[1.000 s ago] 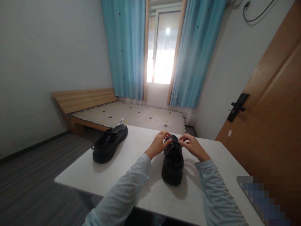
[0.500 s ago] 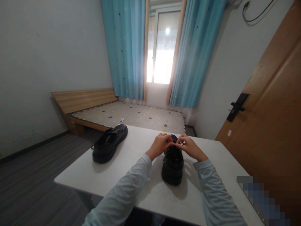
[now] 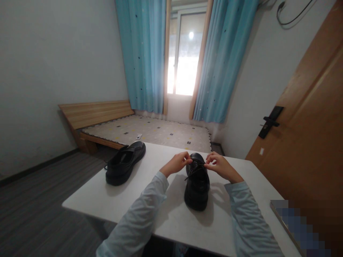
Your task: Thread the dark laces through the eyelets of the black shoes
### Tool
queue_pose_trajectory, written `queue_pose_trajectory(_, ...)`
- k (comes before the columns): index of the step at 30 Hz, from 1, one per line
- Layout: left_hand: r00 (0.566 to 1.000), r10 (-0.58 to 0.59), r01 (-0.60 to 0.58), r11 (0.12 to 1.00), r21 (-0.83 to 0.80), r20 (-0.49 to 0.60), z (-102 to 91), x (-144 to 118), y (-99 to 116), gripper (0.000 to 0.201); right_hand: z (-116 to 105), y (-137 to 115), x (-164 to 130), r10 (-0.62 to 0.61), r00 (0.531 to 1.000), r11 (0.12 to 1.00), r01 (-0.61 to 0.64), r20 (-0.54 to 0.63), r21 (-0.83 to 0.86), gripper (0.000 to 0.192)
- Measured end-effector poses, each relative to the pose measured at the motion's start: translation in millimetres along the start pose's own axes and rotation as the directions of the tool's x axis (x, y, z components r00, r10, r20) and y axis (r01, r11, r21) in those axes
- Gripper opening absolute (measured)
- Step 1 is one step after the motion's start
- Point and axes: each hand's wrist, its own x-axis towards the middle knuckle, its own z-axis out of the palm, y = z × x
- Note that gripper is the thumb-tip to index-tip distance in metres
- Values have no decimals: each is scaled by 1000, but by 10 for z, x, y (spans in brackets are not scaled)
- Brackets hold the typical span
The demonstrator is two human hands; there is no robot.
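Since half a second ago, both hands have drawn apart from where they met over the laces. At the desk's centre stands the black shoe, toe pointing away toward 12 o'clock. The left hand sits at its 10 o'clock and the right hand at its 2 o'clock, each with fingertips pinched together on a lace end and pulling outward. The tying looks to be under way, with a crossing drawn tight; whether a bow is formed I cannot tell. A second black shoe lies well apart at 9 o'clock on the white desk, its laces apparently loose. Beyond, at 11 o'clock, lies a bed.
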Motion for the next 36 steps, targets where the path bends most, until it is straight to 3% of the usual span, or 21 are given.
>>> queue_pose_trajectory(16,960,-117,84,987,138,253,-84,-36,-215,20,-92,40,-39,65,982,998,-67,177,7,18)
queue_pose_trajectory(18,976,-92,74,992,98,196,-76,-27,-175,18,-91,39,-37,85,983,996,-86,164,-4,16)
queue_pose_trajectory(20,998,-33,32,999,19,61,-57,-15,-101,19,-91,39,-31,98,987,995,-101,128,20,19)
queue_pose_trajectory(22,996,49,-52,998,-41,-80,-19,-5,-9,23,-85,33,-22,87,993,993,-93,77,69,25)
queue_pose_trajectory(24,981,130,-136,990,-31,-146,39,-2,77,25,-64,14,-9,63,997,993,-66,38,97,30)
queue_pose_trajectory(27,960,219,-203,974,100,-177,143,-8,160,25,7,-28,15,43,999,997,-45,21,66,33)
queue_pose_trajectory(31,944,254,-193,943,272,-212,240,-11,181,22,143,-76,44,29,999,997,-31,-28,-70,34)
queue_pose_trajectory(36,959,197,-164,972,167,-202,305,8,161,15,233,-70,62,16,999,990,-22,-50,-136,35)
